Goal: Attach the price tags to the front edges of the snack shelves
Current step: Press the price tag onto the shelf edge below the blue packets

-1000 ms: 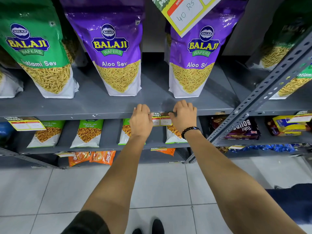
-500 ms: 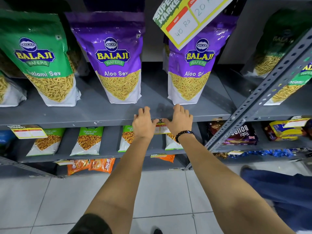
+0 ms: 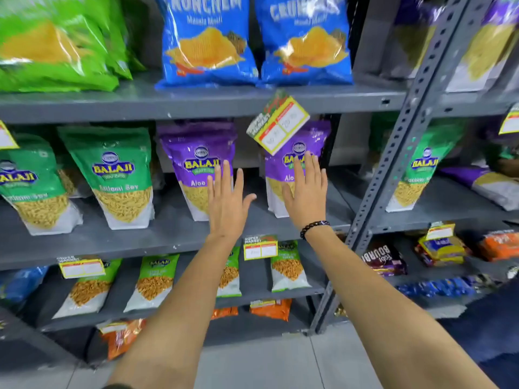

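Both hands are flat and spread wide, fingers straight, holding nothing: the left hand (image 3: 228, 204) and the right hand (image 3: 307, 195) are raised side by side, palms toward the shelving, in front of the purple Aloo Sev pouches (image 3: 198, 167) on the middle shelf (image 3: 157, 234). Whether the fingertips touch the pouches cannot be told. A black bead bracelet (image 3: 313, 227) sits on the right wrist. Just below the wrists, a yellow-bordered price tag (image 3: 260, 247) sits square on the front edge of that middle shelf, between the two forearms. Up on the shelf above (image 3: 196, 103), a second tag (image 3: 278, 122) hangs crooked, tilted off its edge and overlapping the top of the right-hand purple pouch. Another tag (image 3: 81, 267) sits further left on the middle shelf's edge. Blue chip bags (image 3: 206, 40) stand on the top shelf, blurred
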Demonstrator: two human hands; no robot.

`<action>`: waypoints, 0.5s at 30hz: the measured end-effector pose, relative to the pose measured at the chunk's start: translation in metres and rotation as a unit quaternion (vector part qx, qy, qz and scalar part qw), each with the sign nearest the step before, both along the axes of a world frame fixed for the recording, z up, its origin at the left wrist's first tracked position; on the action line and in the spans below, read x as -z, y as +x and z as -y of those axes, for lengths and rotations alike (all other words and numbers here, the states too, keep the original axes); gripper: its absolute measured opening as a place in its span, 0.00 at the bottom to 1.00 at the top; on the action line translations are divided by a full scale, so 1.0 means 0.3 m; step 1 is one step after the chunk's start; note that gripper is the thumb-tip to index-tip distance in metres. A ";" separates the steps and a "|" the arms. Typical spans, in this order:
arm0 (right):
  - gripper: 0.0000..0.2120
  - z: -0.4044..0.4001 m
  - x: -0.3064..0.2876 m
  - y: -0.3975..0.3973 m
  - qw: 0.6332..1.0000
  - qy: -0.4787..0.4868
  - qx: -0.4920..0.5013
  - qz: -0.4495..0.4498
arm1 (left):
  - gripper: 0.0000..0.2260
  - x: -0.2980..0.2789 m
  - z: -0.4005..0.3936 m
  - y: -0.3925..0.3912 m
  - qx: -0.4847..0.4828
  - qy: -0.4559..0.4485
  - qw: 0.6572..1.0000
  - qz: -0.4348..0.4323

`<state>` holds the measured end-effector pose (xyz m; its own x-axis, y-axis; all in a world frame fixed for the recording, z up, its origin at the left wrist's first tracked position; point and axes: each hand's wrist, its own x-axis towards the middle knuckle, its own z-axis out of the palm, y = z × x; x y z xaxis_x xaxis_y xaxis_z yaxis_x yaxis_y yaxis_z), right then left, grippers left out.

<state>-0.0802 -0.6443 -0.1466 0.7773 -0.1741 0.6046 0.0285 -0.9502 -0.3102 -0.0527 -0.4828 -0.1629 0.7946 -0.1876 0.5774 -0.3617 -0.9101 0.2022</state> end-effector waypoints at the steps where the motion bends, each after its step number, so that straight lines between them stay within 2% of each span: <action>1: 0.25 0.003 -0.057 -0.002 1.000 -0.002 -0.002 0.024 | 0.26 -0.059 0.003 0.004 -0.005 -0.016 1.000 0.017; 4: 0.24 0.006 -0.213 0.012 0.997 -0.022 -0.017 0.068 | 0.22 -0.200 0.018 0.023 -0.019 -0.063 0.997 0.047; 7: 0.23 0.006 -0.342 0.045 0.996 -0.047 -0.021 0.069 | 0.19 -0.284 0.040 0.042 -0.027 -0.087 0.994 0.060; 15: 0.16 0.019 -0.496 0.135 0.996 -0.075 -0.036 0.032 | 0.14 -0.321 0.072 0.074 -0.034 -0.087 0.995 0.044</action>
